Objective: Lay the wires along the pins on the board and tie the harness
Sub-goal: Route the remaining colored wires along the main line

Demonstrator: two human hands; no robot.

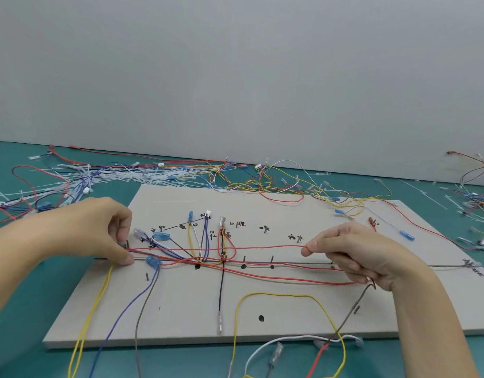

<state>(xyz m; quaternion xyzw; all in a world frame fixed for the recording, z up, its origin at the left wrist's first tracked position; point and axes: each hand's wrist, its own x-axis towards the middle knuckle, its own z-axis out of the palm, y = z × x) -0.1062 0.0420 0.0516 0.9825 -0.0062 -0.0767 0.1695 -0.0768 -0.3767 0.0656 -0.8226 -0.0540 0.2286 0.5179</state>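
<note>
A grey board with black pins and handwritten labels lies on the teal table. Red, blue, yellow, white, black and grey wires cross it along a drawn black line. My left hand pinches the end of a red wire at a pin near the board's left edge. My right hand pinches the same red wire between thumb and forefinger at the right, holding it taut above the board. Red wire loops and a brown wire run under my right palm.
Loose wires and white cable ties are heaped behind the board and at the far left. More wires pile at the right edge. A yellow loop and white wire hang over the board's front edge. A grey wall stands behind.
</note>
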